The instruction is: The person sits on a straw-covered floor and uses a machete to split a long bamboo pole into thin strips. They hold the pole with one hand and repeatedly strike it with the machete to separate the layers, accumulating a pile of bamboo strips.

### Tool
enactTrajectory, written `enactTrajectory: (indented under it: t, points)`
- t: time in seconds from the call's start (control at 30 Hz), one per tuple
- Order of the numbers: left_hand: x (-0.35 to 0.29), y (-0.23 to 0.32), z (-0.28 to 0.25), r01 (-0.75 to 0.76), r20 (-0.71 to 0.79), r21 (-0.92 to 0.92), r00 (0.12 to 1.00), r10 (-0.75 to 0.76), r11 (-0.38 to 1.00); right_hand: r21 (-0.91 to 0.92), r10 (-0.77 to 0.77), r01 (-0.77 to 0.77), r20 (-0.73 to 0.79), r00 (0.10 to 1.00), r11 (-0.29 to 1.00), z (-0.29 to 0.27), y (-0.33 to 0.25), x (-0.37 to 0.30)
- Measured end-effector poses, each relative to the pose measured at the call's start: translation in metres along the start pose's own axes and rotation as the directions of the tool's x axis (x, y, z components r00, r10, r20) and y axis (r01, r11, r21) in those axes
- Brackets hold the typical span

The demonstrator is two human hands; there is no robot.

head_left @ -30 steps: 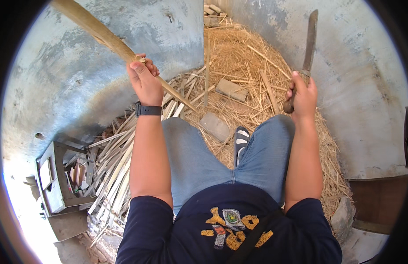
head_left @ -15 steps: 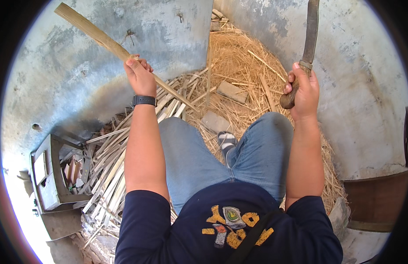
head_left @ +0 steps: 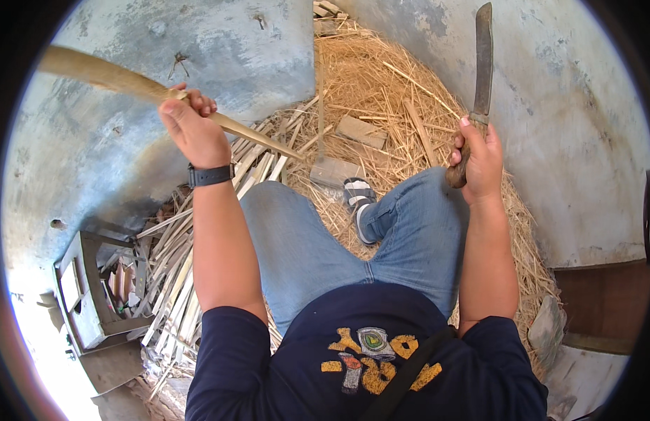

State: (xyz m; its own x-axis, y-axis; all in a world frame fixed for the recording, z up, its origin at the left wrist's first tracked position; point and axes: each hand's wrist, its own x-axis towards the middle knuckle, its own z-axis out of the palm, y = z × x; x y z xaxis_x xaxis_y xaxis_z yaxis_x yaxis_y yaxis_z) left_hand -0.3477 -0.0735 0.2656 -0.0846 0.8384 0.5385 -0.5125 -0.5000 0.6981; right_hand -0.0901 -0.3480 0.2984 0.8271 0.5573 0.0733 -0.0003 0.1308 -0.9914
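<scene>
tilted the long pale stick [head_left: 122, 81] flatter since half a second ago, thick end lower and blurred at far left, thin end toward the middle. holding the knife [head_left: 483, 63] out at right, well apart from the stick, so not cutting now. gripping stick tightly with left hand [head_left: 194, 130], knife's handle with right hand [head_left: 483, 165].

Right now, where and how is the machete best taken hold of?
By its wooden handle, probably, coming from the person's own side as the right hand does: the long bare blade points away from the person, while the handle lies nearest, and its swollen butt should help against slipping.
</scene>
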Motion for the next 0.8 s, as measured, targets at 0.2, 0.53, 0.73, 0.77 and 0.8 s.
enactTrajectory:
  t: [0.2,0.53,0.73,0.77,0.8]
  points:
    - [-0.007,0.037,0.024,-0.069,0.01,-0.052,0.998,0.069,0.996,0.03,0.022,-0.021,-0.031,0.999,0.999,-0.016,0.009,0.002]
    - [-0.039,0.013,0.039,0.001,0.023,-0.057,1.0,0.0,0.998,0.026,0.0,0.0,-0.017,1.0,1.0,-0.021,0.002,-0.001]
    - [-0.033,-0.007,0.047,-0.013,0.099,-0.032,0.995,0.016,0.999,0.108,-0.038,0.029,0.076,0.996,0.994,0.012,-0.007,0.02]
    - [-0.027,-0.006,0.046,-0.069,0.125,0.074,0.99,0.059,0.995,0.116,-0.034,0.024,0.09,0.995,0.993,0.019,-0.002,0.022]
    - [-0.017,-0.002,0.043,-0.127,0.155,0.179,0.983,0.1,0.976,0.122,-0.019,0.004,0.125,0.992,0.993,0.027,0.006,0.027]
